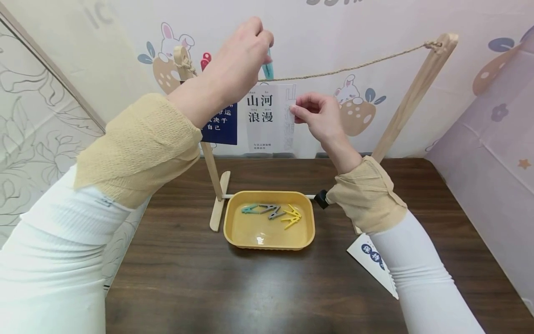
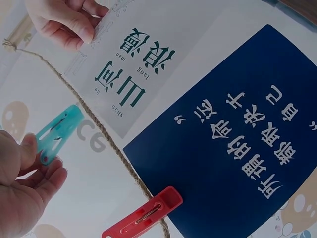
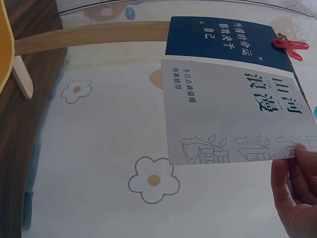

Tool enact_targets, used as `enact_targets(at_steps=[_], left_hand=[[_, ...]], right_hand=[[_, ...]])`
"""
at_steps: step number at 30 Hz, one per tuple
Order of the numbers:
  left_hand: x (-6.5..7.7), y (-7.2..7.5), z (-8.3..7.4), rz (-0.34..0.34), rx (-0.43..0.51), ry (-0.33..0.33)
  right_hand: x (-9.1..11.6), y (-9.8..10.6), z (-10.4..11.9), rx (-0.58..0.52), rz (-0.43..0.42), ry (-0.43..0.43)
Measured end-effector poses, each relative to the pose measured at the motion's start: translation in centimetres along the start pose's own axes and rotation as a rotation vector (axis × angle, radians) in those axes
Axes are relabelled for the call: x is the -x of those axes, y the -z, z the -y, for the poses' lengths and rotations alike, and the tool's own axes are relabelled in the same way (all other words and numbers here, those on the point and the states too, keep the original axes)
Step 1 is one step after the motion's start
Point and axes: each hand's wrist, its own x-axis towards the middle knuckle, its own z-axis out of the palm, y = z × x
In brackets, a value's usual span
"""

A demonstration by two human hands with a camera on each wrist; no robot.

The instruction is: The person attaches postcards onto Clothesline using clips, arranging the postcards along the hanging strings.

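While the white card [image 1: 259, 132] is held upright just below the rope [image 1: 333, 72], its top edge should, in this judgement, be brought level against the line before clipping. The right hand [image 1: 320, 116] pinches the card's right edge between thumb and fingers; a light, steady grip there should avoid bending it. The left hand [image 1: 245, 59] has thumb and fingers pinched on the upper end of the teal peg [image 2: 62, 130], whose tip points down near the rope; whether its jaws are parted cannot be told. The peg should straddle rope and card together, and be released only once seated. A narrow gap to the blue card [image 2: 228, 129], clipped by a red peg [image 2: 148, 210], deserves keeping; spare pegs lie in the yellow tray [image 1: 312, 227] below
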Motion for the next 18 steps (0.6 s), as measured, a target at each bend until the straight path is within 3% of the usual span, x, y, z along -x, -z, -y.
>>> enact_targets(at_steps=[18], left_hand=[[-1.05, -0.01, 0.28, 0.026, 0.050, 0.026]], right_hand=[[-0.43, -0.24, 0.05, -0.023, -0.012, -0.001]])
